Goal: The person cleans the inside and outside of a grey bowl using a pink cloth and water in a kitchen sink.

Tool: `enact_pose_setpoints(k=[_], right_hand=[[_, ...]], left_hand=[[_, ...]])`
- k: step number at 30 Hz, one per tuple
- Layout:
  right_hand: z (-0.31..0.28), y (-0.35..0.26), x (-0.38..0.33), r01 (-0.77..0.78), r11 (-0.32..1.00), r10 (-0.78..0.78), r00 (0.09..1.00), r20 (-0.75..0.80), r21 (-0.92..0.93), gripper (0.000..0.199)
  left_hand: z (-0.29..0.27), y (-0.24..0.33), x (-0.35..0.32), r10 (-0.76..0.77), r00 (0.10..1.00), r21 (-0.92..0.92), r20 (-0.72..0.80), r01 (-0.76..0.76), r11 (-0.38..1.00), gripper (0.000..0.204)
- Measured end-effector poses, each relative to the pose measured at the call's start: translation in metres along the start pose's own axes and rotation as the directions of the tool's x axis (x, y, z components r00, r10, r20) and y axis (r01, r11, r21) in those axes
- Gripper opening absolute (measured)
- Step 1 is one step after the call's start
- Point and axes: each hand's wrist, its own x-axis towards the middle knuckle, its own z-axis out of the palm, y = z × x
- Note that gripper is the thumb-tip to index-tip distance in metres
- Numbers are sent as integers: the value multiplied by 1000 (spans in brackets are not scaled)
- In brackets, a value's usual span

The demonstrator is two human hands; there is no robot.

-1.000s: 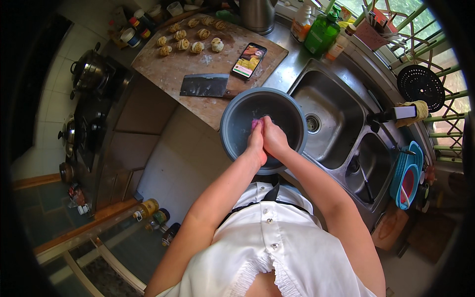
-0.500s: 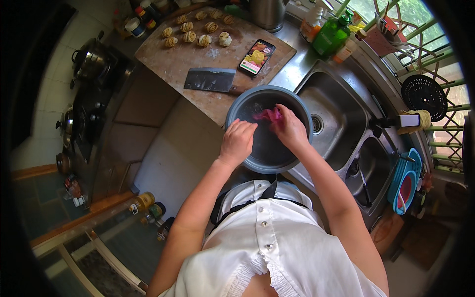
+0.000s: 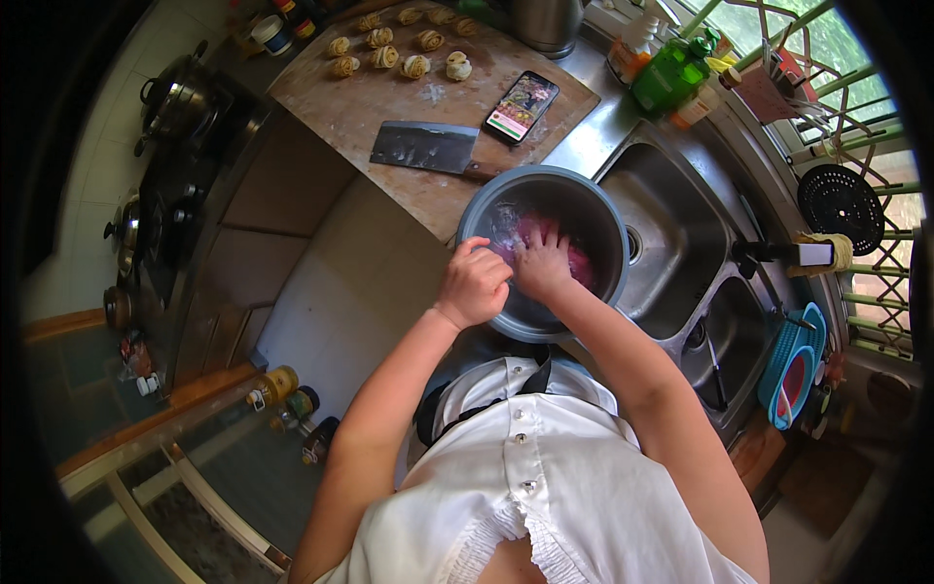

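Inside the round grey basin [image 3: 608, 209] my right hand [image 3: 543, 263] lies palm down with its fingers spread. It presses on a soft, bright pink mass [image 3: 581, 265], partly hidden under the fingers; I cannot tell whether it is cloth or dough. Whitish smears mark the basin's floor beside it. My left hand [image 3: 475, 282] is closed at the basin's near-left rim, its fingers curled over the edge. Beyond the basin, a cleaver [image 3: 423, 148] with a wooden handle and a lit phone [image 3: 522, 107] rest on a wooden board [image 3: 331, 102].
Several rolled, flower-shaped dough pieces [image 3: 415, 66] sit on the board's far part. To the right is a steel double sink [image 3: 671, 195], with a green bottle [image 3: 671, 73] behind it. A stove with a pot [image 3: 180, 102] stands left; bottles [image 3: 277, 384] stand on the floor.
My right hand has gone from pinching the pink stuff above the basin floor to pressing it down with spread fingers. My left hand's fingers have curled more tightly at the rim. The phone's picture has changed.
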Motion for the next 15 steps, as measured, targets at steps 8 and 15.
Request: enact_pose_setpoints(k=[8,15], right_hand=[[3,-4,-27,324,937,-336,939,-81,-128,40],[-12,5,-28,433,875,-418,901,-114,214,38]], left_hand=[[-20,16,11,-79,997,3,-1,79,997,2],[-4,-1,-3,-153,977,-19,-151,152,988,39]])
